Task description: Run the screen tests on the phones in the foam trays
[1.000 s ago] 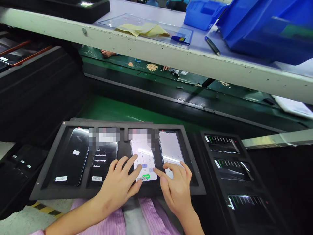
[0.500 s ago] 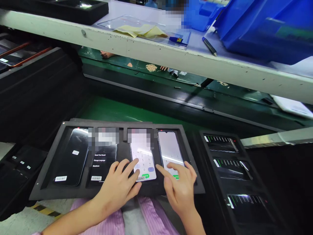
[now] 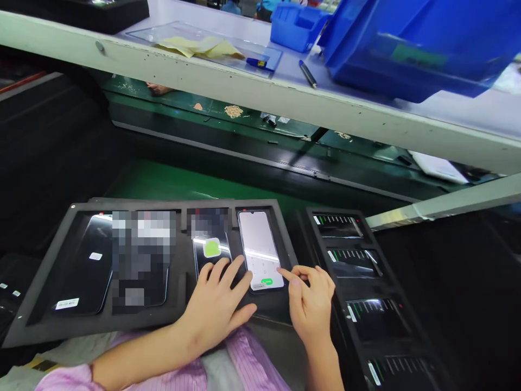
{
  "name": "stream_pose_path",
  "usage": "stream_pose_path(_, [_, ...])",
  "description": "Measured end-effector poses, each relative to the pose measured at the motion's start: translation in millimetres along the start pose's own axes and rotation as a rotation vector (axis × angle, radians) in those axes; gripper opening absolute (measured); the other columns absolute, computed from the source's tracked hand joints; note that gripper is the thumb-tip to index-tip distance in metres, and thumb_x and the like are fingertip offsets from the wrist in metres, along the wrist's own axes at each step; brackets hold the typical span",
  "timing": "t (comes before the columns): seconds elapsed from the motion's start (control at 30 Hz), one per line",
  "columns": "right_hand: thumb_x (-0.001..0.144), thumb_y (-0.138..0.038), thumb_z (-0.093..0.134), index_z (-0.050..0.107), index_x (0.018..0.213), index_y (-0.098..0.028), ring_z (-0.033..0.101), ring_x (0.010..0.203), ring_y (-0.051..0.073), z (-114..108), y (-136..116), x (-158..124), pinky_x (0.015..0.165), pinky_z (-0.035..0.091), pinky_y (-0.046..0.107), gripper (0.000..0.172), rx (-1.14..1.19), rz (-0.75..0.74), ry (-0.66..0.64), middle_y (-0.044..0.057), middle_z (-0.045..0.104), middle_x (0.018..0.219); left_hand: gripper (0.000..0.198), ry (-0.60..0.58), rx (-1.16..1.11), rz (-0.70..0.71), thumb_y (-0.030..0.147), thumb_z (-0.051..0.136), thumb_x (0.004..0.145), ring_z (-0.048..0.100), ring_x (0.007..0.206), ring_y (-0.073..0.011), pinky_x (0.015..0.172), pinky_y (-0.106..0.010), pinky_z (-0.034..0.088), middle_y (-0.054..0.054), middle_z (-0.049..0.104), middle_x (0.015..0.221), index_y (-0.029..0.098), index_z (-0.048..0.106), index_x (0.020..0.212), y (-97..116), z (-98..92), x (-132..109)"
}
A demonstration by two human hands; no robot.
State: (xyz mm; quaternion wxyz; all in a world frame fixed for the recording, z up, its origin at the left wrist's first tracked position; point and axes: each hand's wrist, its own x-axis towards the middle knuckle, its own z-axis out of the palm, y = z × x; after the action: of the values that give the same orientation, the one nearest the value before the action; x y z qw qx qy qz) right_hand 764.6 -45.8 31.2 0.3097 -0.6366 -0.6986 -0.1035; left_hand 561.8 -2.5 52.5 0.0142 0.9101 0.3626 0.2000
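Observation:
A black foam tray (image 3: pixel 163 326) holds several phones side by side in its slots. My left hand (image 3: pixel 220 296) is spread over the lower part of the third phone (image 3: pixel 199 252), whose dark screen shows a green icon on a white square. Beside it, the fourth phone (image 3: pixel 260 239) has a pale keypad screen with a green button. My right hand (image 3: pixel 311 298) holds nothing; its index finger points out at this phone's lower right edge, the others loosely bent. Further left lie a dark phone (image 3: pixel 91 277) with white labels and another phone (image 3: pixel 157 277), partly blurred out.
A second foam tray (image 3: pixel 345 290) with several lit phones stands to the right. Above runs a white shelf edge (image 3: pixel 228 81) carrying blue bins (image 3: pixel 297 27), a pen (image 3: pixel 307 74) and yellow paper (image 3: pixel 199 46). Another person's hand (image 3: pixel 158 88) shows behind, under the shelf.
The third phone's screen went from a pale keypad to dark with a green icon. My right index finger shifted onto the fourth phone's right edge. The view swung right, so things sit further left.

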Motion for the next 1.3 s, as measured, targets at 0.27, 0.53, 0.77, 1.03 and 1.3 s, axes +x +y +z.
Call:
stream_pose_path(0.27, [0.091,-0.017,0.034,0.066,0.090,-0.019,0.046,0.079,0.015,-7,5,-3,0.093,0.030,0.042,0.032,-0.021,-0.004,-0.043,0.004,0.050,0.085,0.044,-0.047,0.044,0.022,0.052,0.034,0.090,0.048,0.108,-0.0278,0.084,-0.041,0.034,-0.007,0.056,0.128,0.025,0.060,0.113,11,15.2,8])
stream_pose_path(0.53, [0.092,-0.018,0.034,0.067,0.084,-0.018,0.046,0.077,0.015,-4,3,0,0.094,0.026,0.043,0.034,-0.051,0.032,-0.011,0.003,0.050,0.084,0.046,-0.035,0.074,0.046,0.052,0.033,0.090,0.047,0.109,-0.0273,0.084,-0.040,0.033,-0.008,0.055,0.128,0.025,0.057,0.118,13,12.6,10])
stream_pose_path(0.77, [0.092,-0.018,0.034,0.067,0.089,-0.019,0.047,0.078,0.015,-6,-1,-1,0.094,0.027,0.043,0.034,-0.015,0.025,-0.015,0.003,0.050,0.084,0.045,-0.021,0.081,0.055,0.051,0.032,0.091,0.048,0.106,-0.0272,0.083,-0.039,0.032,-0.009,0.057,0.125,0.024,0.058,0.116,13,14.3,12])
stream_pose_path(1.03, [0.091,-0.016,0.035,0.066,0.090,-0.020,0.047,0.073,0.013,-6,0,0,0.092,0.030,0.042,0.031,-0.016,0.005,0.002,0.002,0.050,0.080,0.045,-0.005,0.055,0.053,0.051,0.032,0.091,0.049,0.106,-0.0271,0.082,-0.040,0.033,-0.009,0.058,0.124,0.023,0.060,0.112,12,14.4,12])
stream_pose_path(1.3, [0.091,-0.016,0.037,0.066,0.087,-0.018,0.044,0.072,0.014,-4,0,-2,0.079,0.031,0.036,0.030,-0.045,0.033,-0.051,0.002,0.049,0.079,0.040,0.006,0.027,0.018,0.047,0.033,0.091,0.049,0.105,-0.0256,0.082,-0.039,0.033,-0.006,0.059,0.123,0.023,0.062,0.105,14,15.3,12])
